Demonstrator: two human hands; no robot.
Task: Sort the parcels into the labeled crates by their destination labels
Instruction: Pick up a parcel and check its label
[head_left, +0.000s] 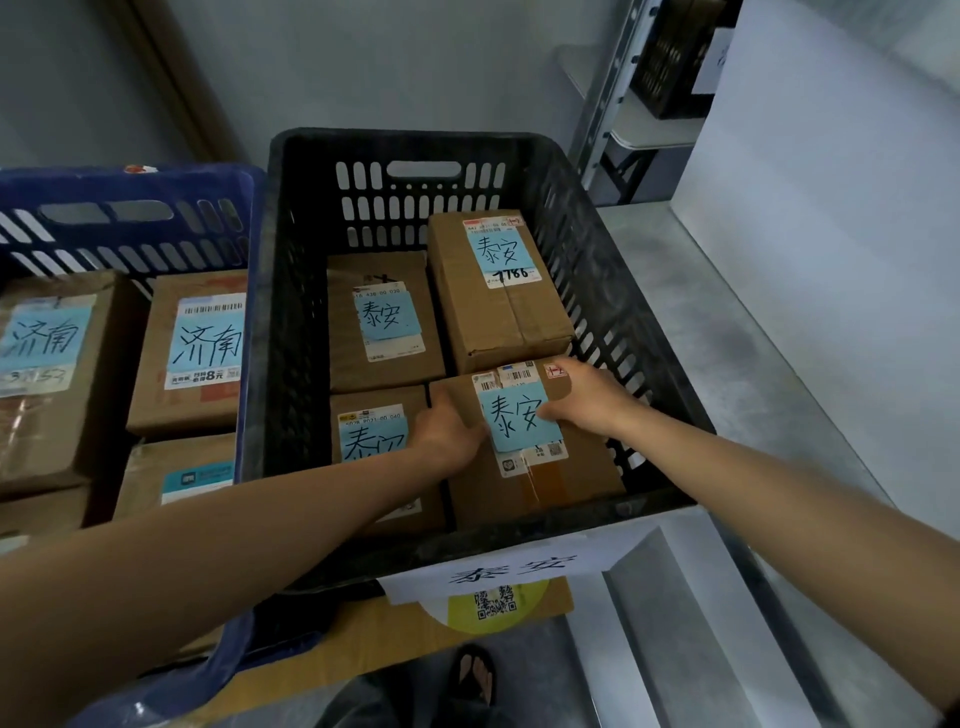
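The left hand (449, 426) grips the left edge of the parcel (571, 478), its fingers tucked down into the narrow gap beside the near-left parcel (374, 441). The right hand (587, 400) lies over the top near the far right corner, thumb on the blue label (519, 415); whether its fingers hook over the far edge I cannot tell. The parcel sits in the near right corner of the black crate (597, 218), whose paper sign (514, 569) appears to carry the same two characters as the label, so the destination looks right. The trouble, I judge, lies in the fit. The parcel is close against its neighbour on the left and the far-right parcel (498, 291) behind, and the crate wall is close on the right. If it is pushed down hard, the left fingers could be pinched in the gap, or the box could jam at a tilt instead of lying flat. The thumb bears on the label itself, and a sliding push might crease it or peel it up, leaving the parcel harder to read later. Drawing the left hand out carelessly could also nudge the neighbour. The blue crate (130, 182) beside it holds parcels with a different label, so a parcel lifted out again could be set down there by mistake.
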